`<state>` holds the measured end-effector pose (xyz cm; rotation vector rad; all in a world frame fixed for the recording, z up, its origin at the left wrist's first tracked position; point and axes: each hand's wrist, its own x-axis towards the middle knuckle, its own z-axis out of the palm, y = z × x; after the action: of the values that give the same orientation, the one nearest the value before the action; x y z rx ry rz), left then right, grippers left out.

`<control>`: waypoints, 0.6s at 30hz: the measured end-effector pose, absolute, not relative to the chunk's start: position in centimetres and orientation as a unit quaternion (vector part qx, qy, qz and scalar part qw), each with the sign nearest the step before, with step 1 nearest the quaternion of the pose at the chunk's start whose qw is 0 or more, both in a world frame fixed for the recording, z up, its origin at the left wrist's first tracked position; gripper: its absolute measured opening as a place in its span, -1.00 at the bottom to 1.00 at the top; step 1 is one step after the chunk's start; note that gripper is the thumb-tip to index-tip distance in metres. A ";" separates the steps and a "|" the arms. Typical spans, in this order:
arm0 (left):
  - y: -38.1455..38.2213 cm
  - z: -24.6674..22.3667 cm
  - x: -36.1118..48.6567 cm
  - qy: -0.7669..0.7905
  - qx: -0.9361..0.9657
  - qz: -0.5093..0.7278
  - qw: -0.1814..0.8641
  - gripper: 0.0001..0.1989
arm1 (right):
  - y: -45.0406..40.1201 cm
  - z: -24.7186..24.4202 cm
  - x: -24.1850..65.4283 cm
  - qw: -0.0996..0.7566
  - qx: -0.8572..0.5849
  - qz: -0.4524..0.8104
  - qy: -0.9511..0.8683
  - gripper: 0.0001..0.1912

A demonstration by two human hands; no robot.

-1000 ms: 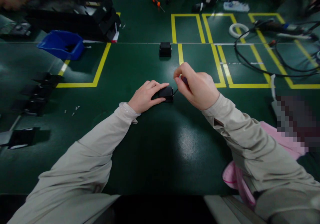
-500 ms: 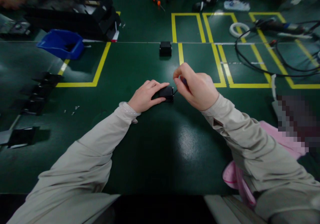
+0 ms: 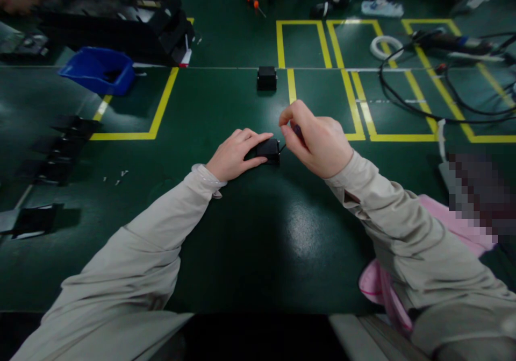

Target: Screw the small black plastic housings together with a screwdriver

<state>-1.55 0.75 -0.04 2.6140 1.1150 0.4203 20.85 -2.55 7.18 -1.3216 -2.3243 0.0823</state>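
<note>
A small black box (image 3: 268, 149) rests on the green table, and my left hand (image 3: 236, 155) holds it from the left between thumb and fingers. My right hand (image 3: 319, 141) is closed around a screwdriver (image 3: 298, 131) with a dark handle, mostly hidden in the fingers. Its thin shaft slants down to the box's right side; the exact contact at the tip is too small to make out. Another black box (image 3: 266, 78) of similar shape stands farther back on the table.
Left are a blue bin (image 3: 99, 71), a stack of black trays (image 3: 116, 25), several black parts (image 3: 60, 151) and loose screws (image 3: 117, 181). An orange screwdriver (image 3: 252, 0) lies at the back. Black cable (image 3: 387, 86) and a tape roll (image 3: 386, 48) occupy the right. Other people's hands show behind.
</note>
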 end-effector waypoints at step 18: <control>0.7 0.1 -1.5 0.386 0.901 0.146 0.135 -0.44 | -2.5 7.1 20.8 0.242 -0.476 0.042 -0.844 -0.65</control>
<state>-1.47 0.74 0.05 2.6102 1.1175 0.4218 20.81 -2.53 7.10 -1.3017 -2.3081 0.1143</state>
